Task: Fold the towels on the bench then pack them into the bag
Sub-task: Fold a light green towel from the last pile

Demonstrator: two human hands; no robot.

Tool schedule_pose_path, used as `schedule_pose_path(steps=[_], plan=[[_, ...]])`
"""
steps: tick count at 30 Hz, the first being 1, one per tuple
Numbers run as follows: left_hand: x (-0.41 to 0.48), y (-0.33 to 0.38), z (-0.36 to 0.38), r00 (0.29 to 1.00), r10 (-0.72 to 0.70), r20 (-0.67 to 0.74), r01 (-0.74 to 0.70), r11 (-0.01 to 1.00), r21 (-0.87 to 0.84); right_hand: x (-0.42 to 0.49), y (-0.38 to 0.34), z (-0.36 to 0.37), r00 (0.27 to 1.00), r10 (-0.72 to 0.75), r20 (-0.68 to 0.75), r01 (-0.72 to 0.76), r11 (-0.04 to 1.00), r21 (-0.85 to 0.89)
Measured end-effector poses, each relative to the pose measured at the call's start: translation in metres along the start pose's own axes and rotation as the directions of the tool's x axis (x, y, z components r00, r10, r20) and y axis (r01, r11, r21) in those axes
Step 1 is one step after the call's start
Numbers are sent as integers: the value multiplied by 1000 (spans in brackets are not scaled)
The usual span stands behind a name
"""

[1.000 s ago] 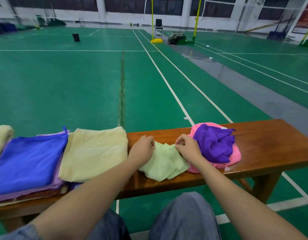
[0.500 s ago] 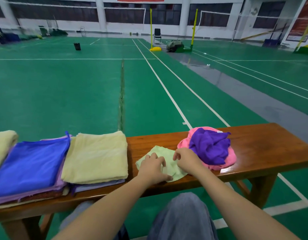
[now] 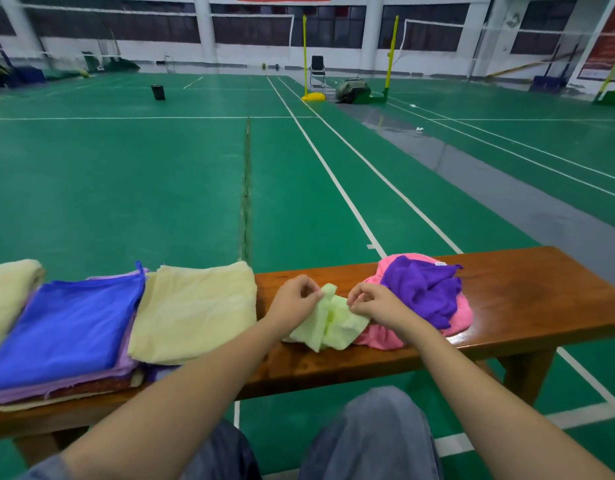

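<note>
A small light green towel (image 3: 333, 323) lies crumpled on the wooden bench (image 3: 527, 299) in front of me. My left hand (image 3: 295, 301) pinches its upper left corner, lifted off the wood. My right hand (image 3: 375, 304) pinches the towel's right edge. Just to the right sits a crumpled purple towel (image 3: 423, 289) on top of a pink towel (image 3: 462, 313). To the left lie folded towels: a pale yellow towel (image 3: 195, 306), a blue towel (image 3: 67, 327) on a lilac stack, and a cream towel (image 3: 8, 292) at the far left. No bag shows.
The bench's right end is bare wood. Beyond it spreads a green court floor with white lines, net posts (image 3: 304, 57), a chair (image 3: 317, 69) and a dark bin (image 3: 158, 92) far off. My knees in jeans (image 3: 368, 438) sit below the bench's front edge.
Half a second ago the green towel lay flat under my left palm. Now both hands have pinched it and raised its far edge, bunching it.
</note>
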State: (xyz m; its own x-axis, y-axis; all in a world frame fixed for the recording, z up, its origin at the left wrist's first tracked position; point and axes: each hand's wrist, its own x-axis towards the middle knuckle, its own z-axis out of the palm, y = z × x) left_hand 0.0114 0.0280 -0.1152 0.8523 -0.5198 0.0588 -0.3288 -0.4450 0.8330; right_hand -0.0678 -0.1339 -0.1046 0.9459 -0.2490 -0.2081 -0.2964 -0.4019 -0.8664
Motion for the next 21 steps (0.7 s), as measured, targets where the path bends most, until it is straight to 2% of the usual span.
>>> schedule_pose_path(steps=[5,12,21], plan=[[10,20,-35,1000,13,-17,-16,989,-149,-6,-29,-1,996,-90,-15,91,968,232],[4,35,-60,998,48,33,-38,970,-241,-11,-50,-1,943,-310,-123,327,931,161],[2,30,-69,984,88,156,-42,960,-275,-6,-62,8,900,-355,-254,390,915,106]])
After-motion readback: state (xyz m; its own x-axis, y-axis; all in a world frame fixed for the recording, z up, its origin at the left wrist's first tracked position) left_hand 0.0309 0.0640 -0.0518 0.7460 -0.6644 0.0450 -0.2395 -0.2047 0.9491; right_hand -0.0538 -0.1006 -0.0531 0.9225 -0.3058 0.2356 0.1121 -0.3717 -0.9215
